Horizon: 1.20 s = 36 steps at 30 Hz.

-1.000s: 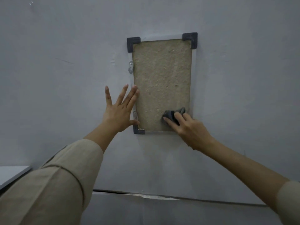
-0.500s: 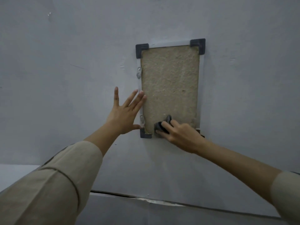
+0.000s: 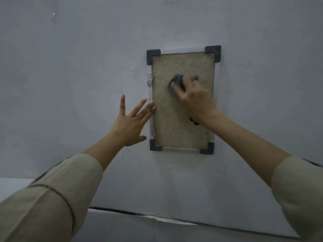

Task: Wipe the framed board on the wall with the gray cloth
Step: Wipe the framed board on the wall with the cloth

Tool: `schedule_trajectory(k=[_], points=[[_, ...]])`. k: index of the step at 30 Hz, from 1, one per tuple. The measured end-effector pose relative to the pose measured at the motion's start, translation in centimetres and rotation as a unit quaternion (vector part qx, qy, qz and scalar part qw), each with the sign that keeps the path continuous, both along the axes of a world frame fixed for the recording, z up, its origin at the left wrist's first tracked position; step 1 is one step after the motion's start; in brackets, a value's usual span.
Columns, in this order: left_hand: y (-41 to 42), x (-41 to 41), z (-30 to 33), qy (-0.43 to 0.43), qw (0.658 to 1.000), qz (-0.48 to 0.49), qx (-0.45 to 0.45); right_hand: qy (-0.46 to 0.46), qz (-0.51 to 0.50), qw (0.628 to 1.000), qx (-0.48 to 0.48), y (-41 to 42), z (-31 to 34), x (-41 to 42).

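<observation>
While the gray cloth (image 3: 177,82) is gripped in the right hand (image 3: 194,96), seemingly mid-swipe, the framed board (image 3: 181,119), braced by the flat, spread left hand (image 3: 130,126), could be knocked askew by hard pressure.

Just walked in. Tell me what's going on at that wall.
A person is wiping a framed board mounted on the wall. The right hand presses a gray cloth against the board's upper half; the cloth looks blurred, so it is likely mid-stroke. The left hand lies flat, fingers spread, on the wall at the frame's left edge.
</observation>
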<state>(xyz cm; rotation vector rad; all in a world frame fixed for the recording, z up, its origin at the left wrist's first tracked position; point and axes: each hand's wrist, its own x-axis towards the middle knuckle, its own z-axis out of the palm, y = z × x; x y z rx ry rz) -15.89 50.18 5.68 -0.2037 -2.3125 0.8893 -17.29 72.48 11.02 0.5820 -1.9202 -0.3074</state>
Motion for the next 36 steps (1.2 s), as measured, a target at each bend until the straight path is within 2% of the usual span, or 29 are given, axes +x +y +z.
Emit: schedule_trajectory(k=[2, 8, 10, 13, 14, 16, 19, 20, 22, 24, 27, 29, 34, 36], points=[[0.1, 0.0, -0.2, -0.004, 1.000, 0.000, 0.010, 0.000, 0.012, 0.997, 0.072, -0.3, 0.1, -0.2], [0.0, 0.1, -0.4, -0.012, 1.000, 0.005, 0.025, 0.034, -0.010, 0.989, -0.143, -2.2, 6.0, -1.0], [0.1, 0.2, -0.4, -0.020, 0.999, 0.009, 0.028, 0.014, 0.014, 0.993, -0.113, -3.7, 4.8, -0.5], [0.3, 0.3, -0.6, -0.028, 0.999, 0.018, 0.032, -0.016, 0.041, 0.998, 0.035, -4.2, 1.8, -0.1], [0.3, 0.3, -0.5, -0.031, 0.999, 0.020, 0.032, -0.019, 0.045, 0.998, 0.047, -3.7, 1.7, -0.2], [0.3, 0.3, -0.6, -0.030, 0.999, 0.019, 0.034, -0.003, 0.039, 0.999, -0.012, -2.1, 2.8, -0.5], [0.3, 0.4, -0.6, -0.027, 0.999, 0.018, 0.031, 0.026, 0.001, 0.987, -0.156, 0.7, 3.5, -0.7], [0.3, 0.4, -0.7, -0.028, 0.999, 0.019, 0.031, 0.027, -0.008, 0.986, -0.165, 1.4, 2.8, -0.7], [0.2, 0.3, -0.8, -0.029, 0.999, 0.018, 0.034, 0.041, 0.000, 0.993, -0.110, 2.5, 0.1, -0.6], [0.3, 0.2, -0.9, -0.029, 0.999, 0.017, 0.037, 0.062, 0.036, 0.997, 0.007, 3.8, -3.8, 0.0], [0.4, 0.3, -1.1, -0.029, 0.998, 0.012, 0.051, 0.050, 0.049, 0.981, 0.179, 5.8, -8.2, 0.6], [0.6, 0.3, -1.3, -0.024, 0.998, 0.011, 0.057, 0.039, 0.051, 0.976, 0.206, 6.7, -8.6, 0.7], [0.9, 0.4, -1.5, -0.018, 0.998, 0.015, 0.066, 0.075, 0.008, 0.997, 0.029, 7.7, -6.2, 0.3], [0.9, 0.5, -1.5, -0.018, 0.997, 0.017, 0.067, 0.073, 0.013, 0.997, 0.008, 7.7, -7.9, 0.3]])
